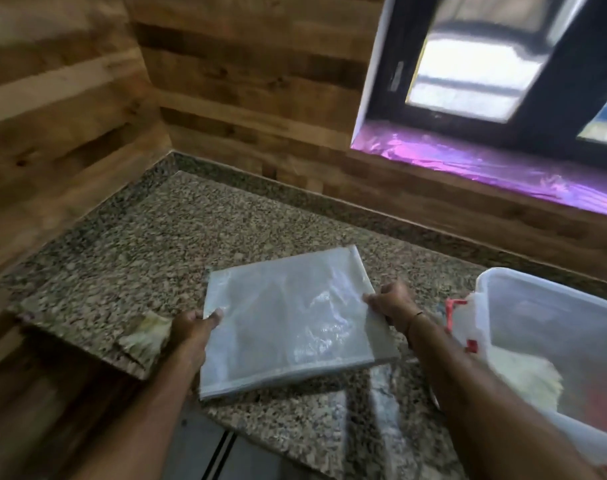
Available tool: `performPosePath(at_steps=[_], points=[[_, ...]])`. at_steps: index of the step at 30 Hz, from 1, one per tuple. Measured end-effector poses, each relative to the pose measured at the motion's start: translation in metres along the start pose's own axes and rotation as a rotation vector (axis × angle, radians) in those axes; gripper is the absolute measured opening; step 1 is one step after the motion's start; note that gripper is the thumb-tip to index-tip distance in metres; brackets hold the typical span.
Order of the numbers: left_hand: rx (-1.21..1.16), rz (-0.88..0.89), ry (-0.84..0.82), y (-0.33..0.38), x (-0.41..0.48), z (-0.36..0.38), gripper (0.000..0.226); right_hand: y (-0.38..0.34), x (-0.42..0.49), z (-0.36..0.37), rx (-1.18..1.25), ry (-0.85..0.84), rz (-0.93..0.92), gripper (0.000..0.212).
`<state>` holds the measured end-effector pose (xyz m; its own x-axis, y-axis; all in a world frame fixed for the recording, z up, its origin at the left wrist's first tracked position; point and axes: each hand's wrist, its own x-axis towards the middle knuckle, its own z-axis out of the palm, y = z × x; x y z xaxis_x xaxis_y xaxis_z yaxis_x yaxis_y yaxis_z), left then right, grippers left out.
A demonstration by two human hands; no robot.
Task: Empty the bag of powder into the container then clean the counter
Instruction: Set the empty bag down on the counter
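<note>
The left hand (191, 329) and right hand (392, 301) each pinch a side edge of the flattened clear bag (288, 320), held level just above the granite counter (177, 233), long axis running between the hands. The container (551, 317) with powder (527, 375) sits right; a cloth (146, 337) lies left.

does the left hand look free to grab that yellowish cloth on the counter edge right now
Probably not yet. The cloth lies just beside the left hand with nothing between them, but that hand is pinching one side of the flat bag while the right hand holds the other. It would need to let go first.
</note>
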<state>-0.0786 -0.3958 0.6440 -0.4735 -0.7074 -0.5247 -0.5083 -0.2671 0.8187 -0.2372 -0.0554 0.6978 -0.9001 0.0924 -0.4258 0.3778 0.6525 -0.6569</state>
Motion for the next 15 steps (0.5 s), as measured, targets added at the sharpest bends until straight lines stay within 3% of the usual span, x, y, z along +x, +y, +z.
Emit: performPosePath(at_steps=[7, 12, 15], points=[[0.147, -0.008, 0.026, -0.047, 0.019, -0.002, 0.04, 0.034, 0.004, 0.033, -0.202, 0.082, 0.058, 0.036], [0.245, 0.041, 0.028, -0.049, 0.021, 0.002, 0.028, 0.032, -0.007, 0.036, -0.196, 0.072, 0.067, 0.017], [0.257, 0.099, 0.023, -0.038, 0.011, 0.009, 0.041, 0.034, -0.01, 0.033, -0.135, 0.076, 0.072, 0.009]])
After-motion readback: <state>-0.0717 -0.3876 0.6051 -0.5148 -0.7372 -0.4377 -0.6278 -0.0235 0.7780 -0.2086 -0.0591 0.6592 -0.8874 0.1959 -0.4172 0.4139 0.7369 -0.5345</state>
